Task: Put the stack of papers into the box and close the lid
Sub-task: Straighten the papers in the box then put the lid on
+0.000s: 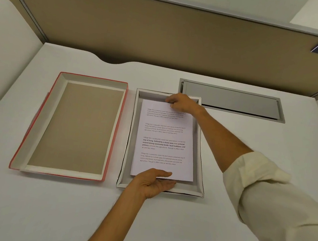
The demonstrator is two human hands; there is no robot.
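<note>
A stack of white printed papers [164,139] lies inside the shallow white box [129,137] at the middle of the desk. My left hand [154,182] holds the stack's near edge, thumb on top and fingers underneath. My right hand [180,103] grips the far edge of the stack, close to the box's back wall. The lid [74,127], red outside with a brown cardboard inside, lies upside down on the desk just left of the box.
A grey metal cable hatch [232,101] is set into the white desk [165,225] behind and right of the box. A beige partition wall [161,35] runs along the back. A second desk surface curves along the left side.
</note>
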